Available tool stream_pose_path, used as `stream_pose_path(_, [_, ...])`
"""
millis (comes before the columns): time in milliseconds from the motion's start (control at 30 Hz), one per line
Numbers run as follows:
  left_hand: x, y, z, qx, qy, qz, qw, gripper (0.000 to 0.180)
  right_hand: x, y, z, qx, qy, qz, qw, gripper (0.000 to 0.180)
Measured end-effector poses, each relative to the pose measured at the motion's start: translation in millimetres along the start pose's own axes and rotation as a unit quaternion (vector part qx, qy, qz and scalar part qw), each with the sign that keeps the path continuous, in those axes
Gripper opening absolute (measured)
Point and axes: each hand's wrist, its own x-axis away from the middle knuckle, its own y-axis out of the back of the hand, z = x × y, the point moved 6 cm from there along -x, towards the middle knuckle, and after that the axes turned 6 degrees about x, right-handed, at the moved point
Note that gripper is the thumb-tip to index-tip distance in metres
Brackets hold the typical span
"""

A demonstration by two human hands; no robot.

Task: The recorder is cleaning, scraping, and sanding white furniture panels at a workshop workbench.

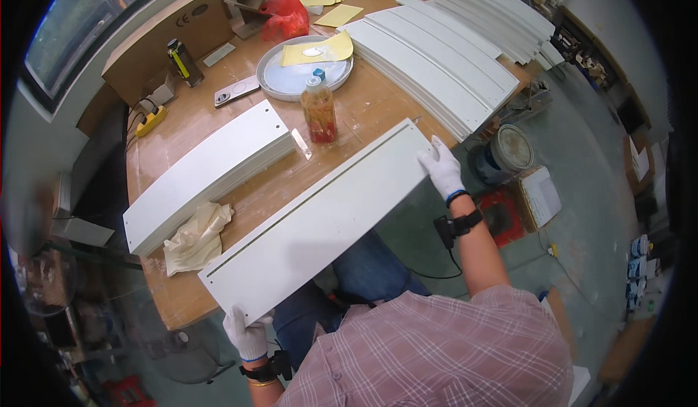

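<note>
White grooved panel [320, 221] lies slanted over the workbench [363, 109] edge; gloved left hand [246, 334] and right hand [441, 167] grasp its opposite ends, fingers curled round them.

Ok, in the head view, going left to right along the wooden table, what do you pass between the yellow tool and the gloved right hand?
Yellow tool → stack of white panels → bottle with a blue cap → right hand, gripping the far end of the long white panel whose near end the left hand holds.
</note>
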Motion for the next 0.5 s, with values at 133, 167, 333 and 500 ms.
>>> stream_pose_path(133, [-5.4,6.6,-25.2,0.018,-0.007,0.039,0.999,0.039,32.0,41.4,-1.8,-0.230,-0.156,0.228,0.933,0.041])
stream_pose_path(167, [-8.0,5.4,-30.9,0.011,-0.004,0.041,0.999,0.039,40.9,53.5,-14.0,-0.263,-0.153,0.289,0.908,0.037])
stream_pose_path(333, [-38.9,-60.1,-76.7,0.017,0.032,0.101,0.994,0.034,85.6,96.8,-62.7,-0.432,-0.170,0.225,0.857,0.032])
stream_pose_path(500, [-69.1,-138.1,-86.5,0.153,-0.029,0.137,0.978,0.031,111.0,117.9,-76.4,-0.550,-0.322,-0.105,0.763,0.032])
